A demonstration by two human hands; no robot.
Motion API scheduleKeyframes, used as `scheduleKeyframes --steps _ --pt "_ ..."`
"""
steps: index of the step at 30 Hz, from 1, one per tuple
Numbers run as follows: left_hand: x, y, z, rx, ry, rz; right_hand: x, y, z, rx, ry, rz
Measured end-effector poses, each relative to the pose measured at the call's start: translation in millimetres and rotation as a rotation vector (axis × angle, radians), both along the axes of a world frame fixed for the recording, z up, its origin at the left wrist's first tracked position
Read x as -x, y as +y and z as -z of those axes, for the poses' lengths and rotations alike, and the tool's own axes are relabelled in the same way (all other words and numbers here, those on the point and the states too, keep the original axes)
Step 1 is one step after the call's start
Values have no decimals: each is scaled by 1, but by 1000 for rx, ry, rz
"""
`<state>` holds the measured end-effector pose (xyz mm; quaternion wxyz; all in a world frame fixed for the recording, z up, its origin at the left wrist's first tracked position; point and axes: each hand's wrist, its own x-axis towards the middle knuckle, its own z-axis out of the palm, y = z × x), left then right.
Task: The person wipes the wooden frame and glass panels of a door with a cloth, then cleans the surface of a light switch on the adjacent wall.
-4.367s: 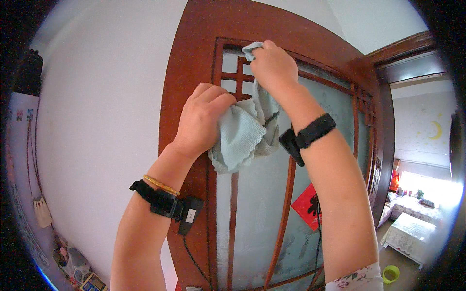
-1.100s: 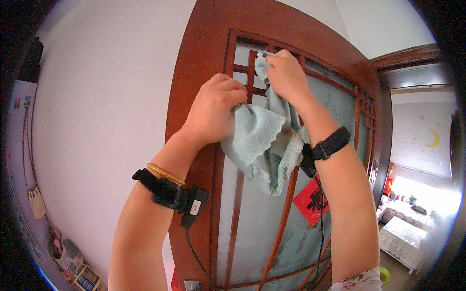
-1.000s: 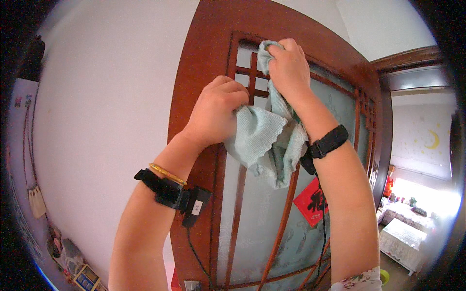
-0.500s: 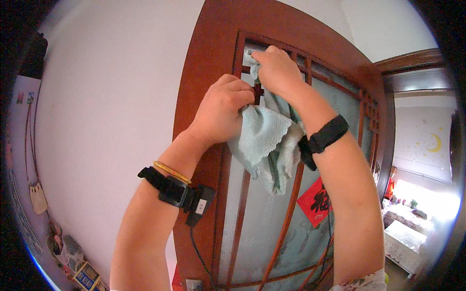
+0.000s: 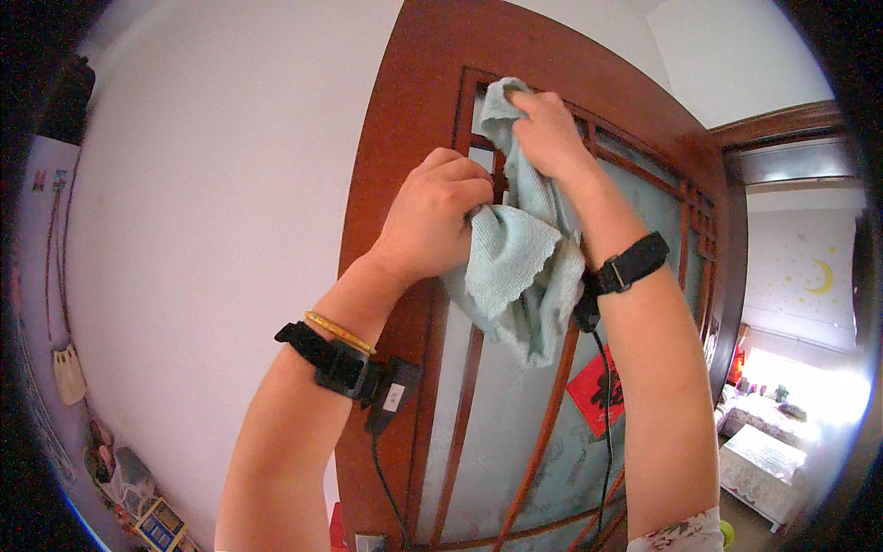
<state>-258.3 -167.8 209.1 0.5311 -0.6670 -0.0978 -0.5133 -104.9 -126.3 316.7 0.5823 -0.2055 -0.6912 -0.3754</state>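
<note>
Pale mint-green cloth (image 5: 520,267) with a scalloped edge — bunched under the left hand (image 5: 432,216). Behind it, a reddish-brown door (image 5: 414,110) with frosted grey-green glass (image 5: 501,414). Below the right hand (image 5: 547,133) — a red diamond sticker (image 5: 598,391). White wall (image 5: 212,230).

- Cloth (image 5: 520,267): upper part hidden under right hand (image 5: 550,136); 1 fold bunched inside left hand (image 5: 432,216), extent n/k.
- Door (image 5: 405,138): lattice top corner covered by cloth & hands; bottom cut off by frame edge.
- Both forearms: cut off at lower edge.
- Floor clutter (image 5: 138,506), lower left: too small, warped to ID.
- Room at right (image 5: 791,414): overexposed, furniture unclear.
</note>
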Motion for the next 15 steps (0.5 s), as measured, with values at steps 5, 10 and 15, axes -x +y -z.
scheduleKeyframes --steps 5,10,15 --pt "1 -5 -17 37 -18 -6 10 -15 -24 -155 78 158" --pt "3 -3 -16 8 -13 11 42 -15 -14 -330 101 133" --pt "3 -2 -19 -25 4 23 41 -11 -11 -428 224 177"
